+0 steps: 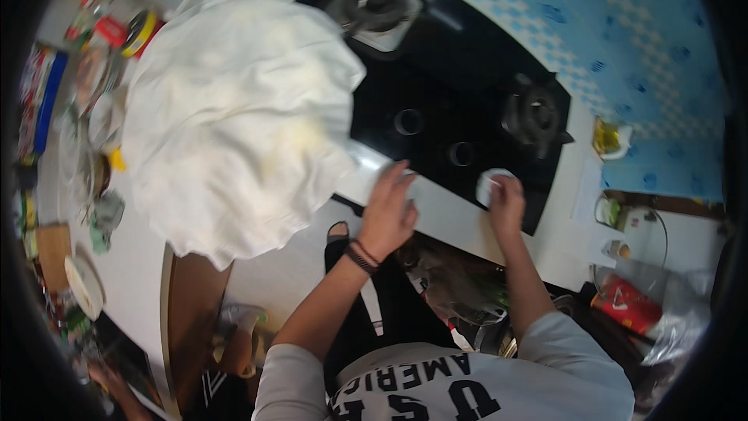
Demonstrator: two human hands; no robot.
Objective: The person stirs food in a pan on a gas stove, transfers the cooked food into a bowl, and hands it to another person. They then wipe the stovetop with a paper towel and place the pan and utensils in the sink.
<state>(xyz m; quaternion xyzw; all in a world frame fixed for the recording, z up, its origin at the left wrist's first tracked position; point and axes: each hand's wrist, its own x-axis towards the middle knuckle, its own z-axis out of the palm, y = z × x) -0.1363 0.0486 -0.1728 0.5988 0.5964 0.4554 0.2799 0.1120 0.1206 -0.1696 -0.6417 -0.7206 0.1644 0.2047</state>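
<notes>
My right hand (507,202) grips a white wad (486,186), perhaps a tissue or cloth, at the front right of the black gas hob (444,93). Over the white counter edge (449,197) in front of the hob is my left hand (387,210), fingers apart, with no object visible in it. Just left of that hand spreads a large white gathered cloth cover (239,123) with faint yellowish patches. It overlaps the hob's left end, and whatever lies under it is hidden.
Two burners (374,3) (534,111) rise from the hob. A container of yellow oil (608,137) stands at right. Jars and packets crowd the left counter, near a wooden board (54,257) and pale dish (83,286). Another person's arm (120,389) shows at lower left.
</notes>
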